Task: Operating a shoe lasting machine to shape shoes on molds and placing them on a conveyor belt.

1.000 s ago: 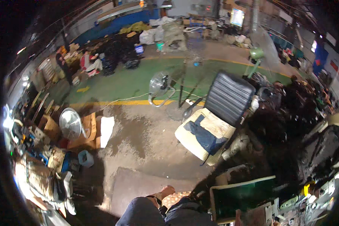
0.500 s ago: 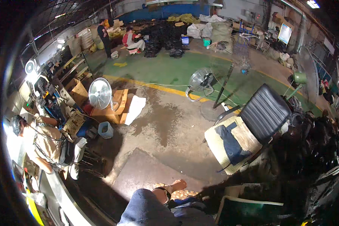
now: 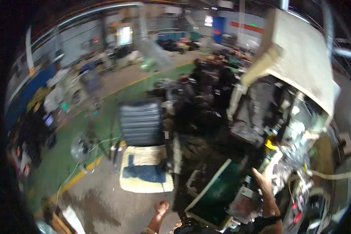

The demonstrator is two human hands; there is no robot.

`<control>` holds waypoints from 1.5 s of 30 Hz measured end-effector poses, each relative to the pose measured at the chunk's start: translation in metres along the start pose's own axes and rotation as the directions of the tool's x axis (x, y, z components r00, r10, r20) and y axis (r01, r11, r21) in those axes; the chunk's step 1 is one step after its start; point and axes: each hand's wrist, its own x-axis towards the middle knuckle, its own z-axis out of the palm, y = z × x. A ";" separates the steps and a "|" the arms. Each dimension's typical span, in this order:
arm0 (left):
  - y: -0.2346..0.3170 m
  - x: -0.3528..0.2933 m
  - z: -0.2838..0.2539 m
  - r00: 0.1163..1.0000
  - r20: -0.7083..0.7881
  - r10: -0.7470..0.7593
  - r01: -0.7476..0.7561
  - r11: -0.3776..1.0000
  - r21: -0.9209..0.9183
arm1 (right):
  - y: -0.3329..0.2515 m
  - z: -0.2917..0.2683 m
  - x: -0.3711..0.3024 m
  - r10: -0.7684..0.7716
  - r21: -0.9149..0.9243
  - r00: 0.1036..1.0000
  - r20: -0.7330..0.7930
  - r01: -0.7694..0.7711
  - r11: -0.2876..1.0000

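My right hand reaches over the cluttered work area on the right. Its thumb stands apart from the stretched fingers, whose tips are washed out by bright light. Nearest to it are a yellow item and a pile of clear plastic and mixed small parts. Below the hand lies a clear plastic bag or wrap. My left hand hangs low in front of the chair, its fingers curled in and nothing visible in them. Motion blurs both hands.
A black-backed chair with a pale seat mat and dark blue cloth stands ahead. Right of it lies a dark green board or tray with a light rim. A large cream hood overhangs the work area. A fan stands left on the floor.
My view has swung to the right, so the chair now sits left of centre and the hooded work area has come into view. My right hand now appears, raised toward it.
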 end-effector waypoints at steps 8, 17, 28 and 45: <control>0.228 0.046 0.292 0.921 0.386 0.053 -0.075 0.996 0.043 | -0.050 -0.052 -0.020 0.432 0.459 0.876 0.214 -0.480 0.747; 0.265 -0.045 0.463 0.271 0.946 0.178 0.185 0.955 -0.233 | -0.124 -0.114 -0.166 0.159 0.337 0.985 0.067 -0.172 0.925; 0.220 -0.184 0.532 0.041 0.972 -0.231 0.603 0.782 0.160 | -0.041 -0.146 -0.347 0.144 0.268 0.927 -0.346 -0.049 0.962; -0.010 -0.348 0.515 -0.296 0.710 -0.638 -0.550 0.722 0.419 | 0.096 -0.393 -0.847 0.729 0.896 -0.548 -0.411 -0.095 0.433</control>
